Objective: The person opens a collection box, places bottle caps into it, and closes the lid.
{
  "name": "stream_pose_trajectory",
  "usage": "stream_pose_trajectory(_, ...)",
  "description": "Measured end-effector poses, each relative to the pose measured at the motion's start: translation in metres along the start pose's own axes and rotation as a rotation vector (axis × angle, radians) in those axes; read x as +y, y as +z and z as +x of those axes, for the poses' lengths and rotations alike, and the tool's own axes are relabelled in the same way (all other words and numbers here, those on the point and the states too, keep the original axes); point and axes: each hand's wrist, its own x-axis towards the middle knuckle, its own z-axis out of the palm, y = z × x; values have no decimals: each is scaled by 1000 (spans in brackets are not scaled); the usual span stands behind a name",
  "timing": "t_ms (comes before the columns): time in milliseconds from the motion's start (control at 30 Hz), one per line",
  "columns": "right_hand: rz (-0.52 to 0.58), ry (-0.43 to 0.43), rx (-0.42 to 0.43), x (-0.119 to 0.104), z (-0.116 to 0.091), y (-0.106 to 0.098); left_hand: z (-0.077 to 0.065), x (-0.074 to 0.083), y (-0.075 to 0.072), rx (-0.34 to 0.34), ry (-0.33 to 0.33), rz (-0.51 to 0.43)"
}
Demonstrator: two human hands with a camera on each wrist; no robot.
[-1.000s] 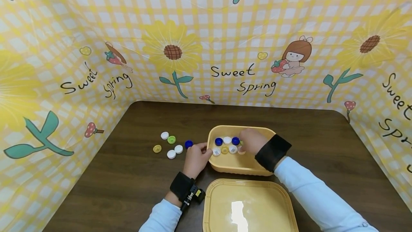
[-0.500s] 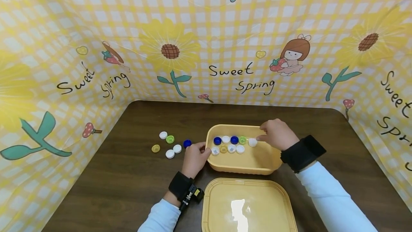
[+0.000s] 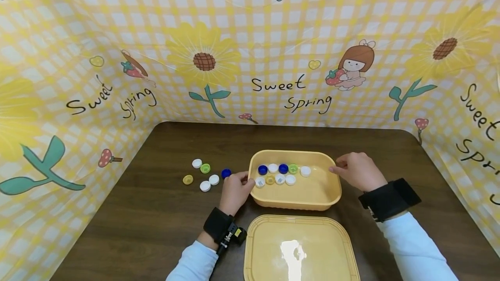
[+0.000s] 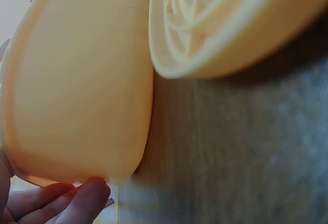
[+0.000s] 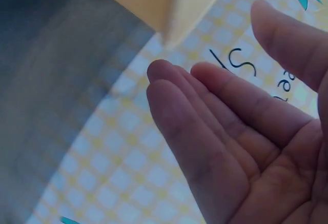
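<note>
On the dark brown tabletop (image 3: 136, 224), a smooth yellow, round-cornered plastic tub (image 3: 312, 192) holds round blue, white, green and yellow caps (image 3: 305, 171); the left hand (image 3: 233, 193) pinches its left end, the right hand (image 3: 360, 170) is spread beside it.

"Are you making out the marks (image 3: 279, 179) on those two white caps (image 3: 260, 182) inside the yellow box (image 3: 314, 192)?"

"No, they're looking too small. And the blue cap (image 3: 226, 173) outside is partly hiding behind the left grip (image 3: 235, 192)."

"The lid (image 3: 265, 250) and both sleeves (image 3: 418, 246) are running off the head view's bottom edge."

"In the right wrist view, the box's corner is blurring and leaving at the top, while the right grip (image 5: 246, 142) is spilling past the right and bottom edges."
</note>
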Motion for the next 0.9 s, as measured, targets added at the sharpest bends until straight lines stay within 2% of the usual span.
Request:
stream_pose_trajectory(367,183,114,-72,25,-5,29,0,2,-2,9,-8,23)
stream_pose_trajectory(633,343,137,-70,36,-1,45,-1,2,-3,11,-8,26)
stream_pose_trajectory(900,436,132,-56,47,-1,53,-1,5,-1,-5,-8,11)
